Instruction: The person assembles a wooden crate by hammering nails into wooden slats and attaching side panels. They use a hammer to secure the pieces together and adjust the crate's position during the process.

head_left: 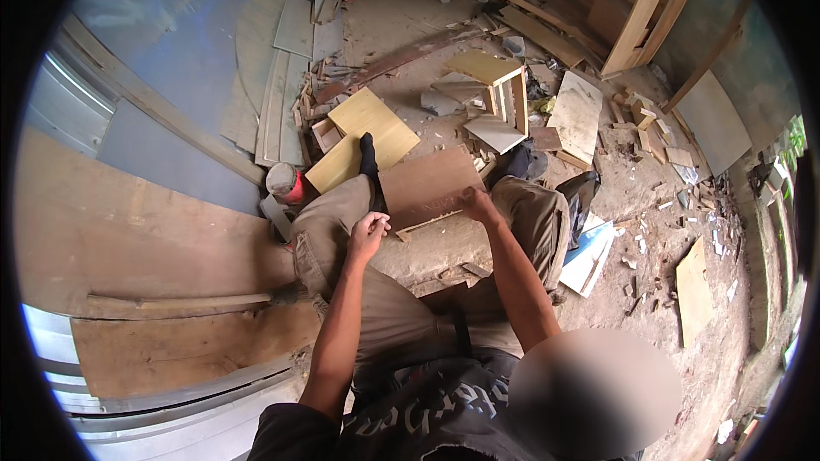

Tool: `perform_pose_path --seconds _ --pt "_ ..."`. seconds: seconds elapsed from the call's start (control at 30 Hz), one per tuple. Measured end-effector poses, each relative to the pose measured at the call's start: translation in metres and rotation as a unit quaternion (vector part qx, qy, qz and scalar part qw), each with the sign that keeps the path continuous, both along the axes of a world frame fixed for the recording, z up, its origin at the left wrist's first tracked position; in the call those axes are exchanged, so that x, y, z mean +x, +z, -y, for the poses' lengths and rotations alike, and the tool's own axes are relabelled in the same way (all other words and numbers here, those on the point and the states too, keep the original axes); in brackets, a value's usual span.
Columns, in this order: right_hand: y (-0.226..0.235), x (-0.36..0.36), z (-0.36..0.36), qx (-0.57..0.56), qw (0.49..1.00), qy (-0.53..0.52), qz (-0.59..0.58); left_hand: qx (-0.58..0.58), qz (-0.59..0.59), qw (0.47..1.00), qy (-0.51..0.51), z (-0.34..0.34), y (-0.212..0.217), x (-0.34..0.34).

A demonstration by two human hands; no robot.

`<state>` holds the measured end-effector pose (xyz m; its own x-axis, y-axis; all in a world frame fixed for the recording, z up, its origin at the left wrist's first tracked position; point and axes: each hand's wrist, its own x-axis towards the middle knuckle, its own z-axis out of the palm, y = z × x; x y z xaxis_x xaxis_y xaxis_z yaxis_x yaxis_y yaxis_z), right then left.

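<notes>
Between my legs a brown rectangular wooden board (430,181) with faint writing lies tilted, and a pale wood strip shows along its near edge. My right hand (478,204) is closed on the board's near right corner. Just off the near left corner, my left hand (370,231) is closed with its fingertips pinched together. Whatever it may hold is too small to make out. Beyond the board, by my left foot, lie yellowish wooden panels (373,126).
An open wooden frame box (500,94) stands ahead. To its right leans a pale board (577,117). A red and grey can (284,183) sits left of my knee. Wood scraps (649,132) litter the right floor, and a large brown sheet (137,213) stands at left.
</notes>
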<state>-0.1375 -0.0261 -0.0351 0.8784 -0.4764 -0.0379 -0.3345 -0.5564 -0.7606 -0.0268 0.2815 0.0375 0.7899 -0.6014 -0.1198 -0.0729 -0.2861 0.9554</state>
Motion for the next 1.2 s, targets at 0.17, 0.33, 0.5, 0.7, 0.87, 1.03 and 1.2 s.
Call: perform_pose_path --seconds 0.17,0.33,0.5,0.7,0.87,1.03,1.2 --pt "0.019 -0.009 -0.003 0.012 0.998 0.031 -0.05 0.035 0.015 0.999 -0.005 -0.009 0.003 -0.009" --pt "-0.005 -0.005 -0.002 0.014 0.999 0.047 0.004 0.054 0.013 0.998 -0.005 -0.023 -0.025 -0.004" --pt "-0.058 0.004 0.007 0.005 0.997 0.037 0.07 0.054 0.019 0.998 -0.001 -0.01 -0.037 -0.001" --pt "-0.101 -0.004 0.006 -0.019 0.995 -0.056 0.081 0.062 0.064 0.995 0.041 -0.01 -0.047 0.02" --pt "-0.095 0.013 -0.008 -0.126 0.985 -0.085 0.084 0.012 -0.11 0.968 0.223 -0.028 -0.072 0.062" --pt "-0.082 0.046 -0.006 -0.13 0.978 -0.121 0.108 0.047 -0.033 0.968 0.246 -0.006 -0.093 0.117" --pt "-0.089 0.107 0.078 0.057 0.955 -0.229 0.182 0.046 0.108 0.965 0.235 0.046 -0.135 0.171"
